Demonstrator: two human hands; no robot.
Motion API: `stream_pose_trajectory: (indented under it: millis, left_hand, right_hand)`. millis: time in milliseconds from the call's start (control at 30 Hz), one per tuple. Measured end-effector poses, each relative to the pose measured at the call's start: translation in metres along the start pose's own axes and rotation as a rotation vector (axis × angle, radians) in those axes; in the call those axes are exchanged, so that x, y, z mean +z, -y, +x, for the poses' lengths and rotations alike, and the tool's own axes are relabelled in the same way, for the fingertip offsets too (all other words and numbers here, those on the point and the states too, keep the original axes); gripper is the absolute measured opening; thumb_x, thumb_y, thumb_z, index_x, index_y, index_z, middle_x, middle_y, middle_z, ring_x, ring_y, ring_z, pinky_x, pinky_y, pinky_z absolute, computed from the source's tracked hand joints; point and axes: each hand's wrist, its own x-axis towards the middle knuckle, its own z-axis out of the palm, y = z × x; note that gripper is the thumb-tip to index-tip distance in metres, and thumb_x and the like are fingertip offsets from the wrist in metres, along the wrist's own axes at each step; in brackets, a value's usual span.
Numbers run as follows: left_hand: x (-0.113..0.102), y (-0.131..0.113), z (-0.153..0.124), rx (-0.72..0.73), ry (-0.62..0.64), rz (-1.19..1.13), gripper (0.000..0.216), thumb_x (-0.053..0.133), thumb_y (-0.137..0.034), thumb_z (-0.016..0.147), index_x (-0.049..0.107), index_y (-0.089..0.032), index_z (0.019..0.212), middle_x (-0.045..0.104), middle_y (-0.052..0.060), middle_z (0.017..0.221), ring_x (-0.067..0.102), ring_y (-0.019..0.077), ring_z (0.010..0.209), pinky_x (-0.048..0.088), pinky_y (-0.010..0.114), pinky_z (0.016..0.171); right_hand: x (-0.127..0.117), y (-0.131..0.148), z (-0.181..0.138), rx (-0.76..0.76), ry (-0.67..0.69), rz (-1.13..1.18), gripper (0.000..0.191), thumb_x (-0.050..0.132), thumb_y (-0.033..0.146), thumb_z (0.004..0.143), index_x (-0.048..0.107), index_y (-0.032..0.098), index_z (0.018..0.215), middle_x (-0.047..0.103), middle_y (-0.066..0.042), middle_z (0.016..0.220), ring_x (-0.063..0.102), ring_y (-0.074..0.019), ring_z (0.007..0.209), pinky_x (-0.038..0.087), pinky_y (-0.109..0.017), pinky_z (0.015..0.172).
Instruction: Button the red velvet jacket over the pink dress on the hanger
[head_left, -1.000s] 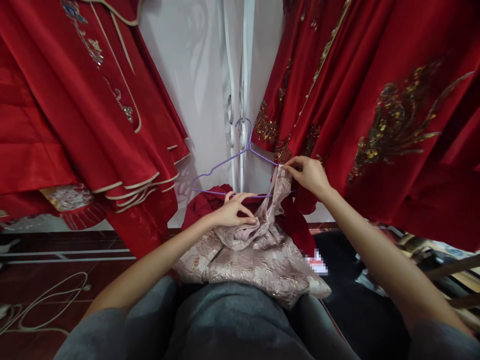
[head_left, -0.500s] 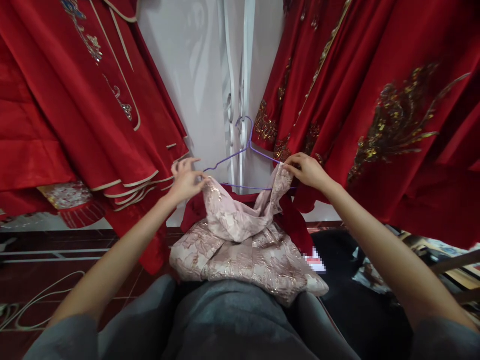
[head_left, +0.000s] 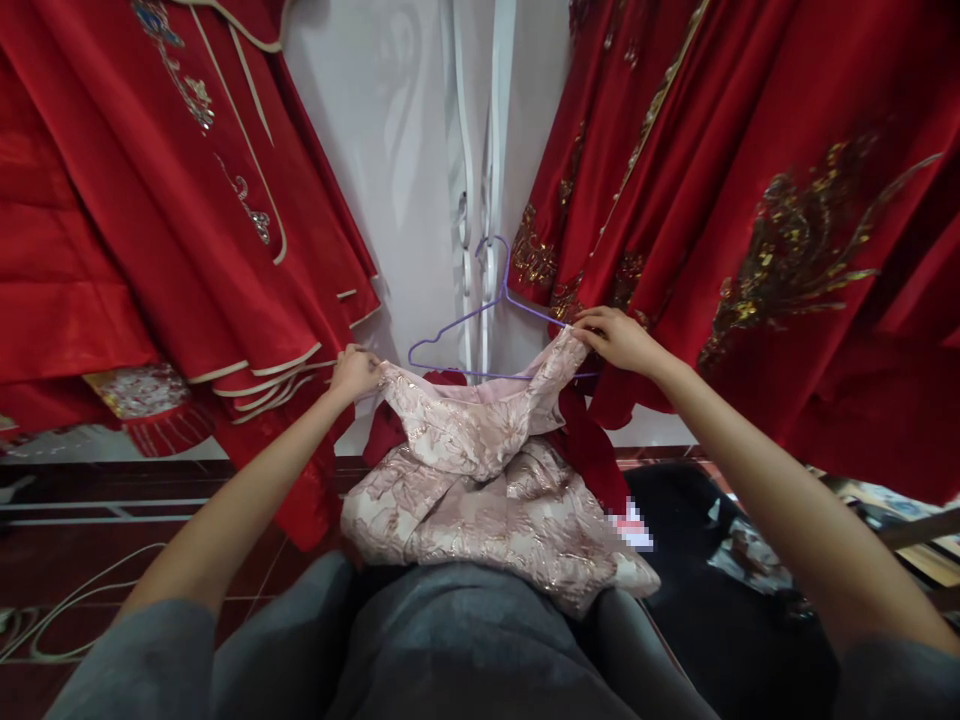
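A pale pink brocade dress [head_left: 480, 530] with a shiny raised pattern lies across my lap, its top lifted between my hands. My left hand [head_left: 355, 372] is closed on the left shoulder end of its neckline. With fingers pinched, my right hand [head_left: 616, 338] grips the right shoulder of the dress at the hanger's right arm. Behind the neckline is a purple wire hanger [head_left: 457, 325]; its left arm is bare, and the dress covers part of its right side. Dark red cloth [head_left: 592, 450] shows beneath the dress.
Red garments with gold trim [head_left: 247, 250] hang at left, and red gowns with gold embroidery [head_left: 780, 240] at right. White doors [head_left: 375, 120] stand behind. A white cable [head_left: 82, 590] lies on the floor at left; a plastic bag [head_left: 750, 555] rests on a black surface at right.
My left hand has moved left and slightly down, pulling the dress's neckline wider and flatter. The hanger's left end has come into view. My right hand has barely moved.
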Motion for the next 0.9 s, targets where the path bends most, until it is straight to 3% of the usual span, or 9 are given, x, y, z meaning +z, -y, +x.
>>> stream_pose_trajectory:
  millis: [200, 333, 700, 900]
  left_hand:
    - [0.014, -0.018, 0.013, -0.126, -0.012, -0.049, 0.027, 0.060, -0.042, 0.077, 0.071, -0.019, 0.085, 0.053, 0.015, 0.120, 0.048, 0.0364, 0.116, 0.038, 0.050, 0.102]
    - [0.018, -0.024, 0.018, -0.116, -0.067, -0.128, 0.026, 0.057, -0.039, 0.080, 0.071, -0.020, 0.091, 0.053, 0.013, 0.123, 0.047, 0.0310, 0.119, 0.038, 0.046, 0.104]
    - [-0.006, -0.005, 0.002, -0.075, -0.095, -0.140, 0.024, 0.058, -0.036, 0.080, 0.070, -0.019, 0.091, 0.056, 0.010, 0.117, 0.049, 0.0266, 0.118, 0.037, 0.039, 0.106]
    - [-0.006, -0.004, -0.001, -0.069, -0.102, -0.185, 0.022, 0.056, -0.034, 0.081, 0.069, -0.020, 0.092, 0.058, 0.008, 0.109, 0.047, 0.0233, 0.119, 0.037, 0.036, 0.106]
  right_hand:
    - [0.002, -0.003, 0.000, 0.000, -0.007, 0.004, 0.029, 0.049, 0.035, 0.090, 0.072, 0.021, 0.101, 0.065, -0.010, 0.118, 0.058, -0.0278, 0.112, 0.044, -0.046, 0.099]
    - [0.002, -0.003, 0.000, 0.020, -0.008, -0.007, 0.029, 0.049, 0.037, 0.090, 0.072, 0.022, 0.101, 0.064, -0.010, 0.118, 0.057, -0.0285, 0.113, 0.044, -0.047, 0.099]
    - [0.001, 0.002, -0.001, 0.033, -0.012, -0.001, 0.029, 0.050, 0.036, 0.089, 0.073, 0.021, 0.100, 0.063, -0.011, 0.117, 0.058, -0.0283, 0.109, 0.046, -0.047, 0.097]
    - [0.001, -0.001, 0.000, 0.025, -0.001, -0.001, 0.031, 0.050, 0.038, 0.089, 0.072, 0.021, 0.101, 0.063, -0.011, 0.116, 0.058, -0.0272, 0.110, 0.046, -0.045, 0.099]
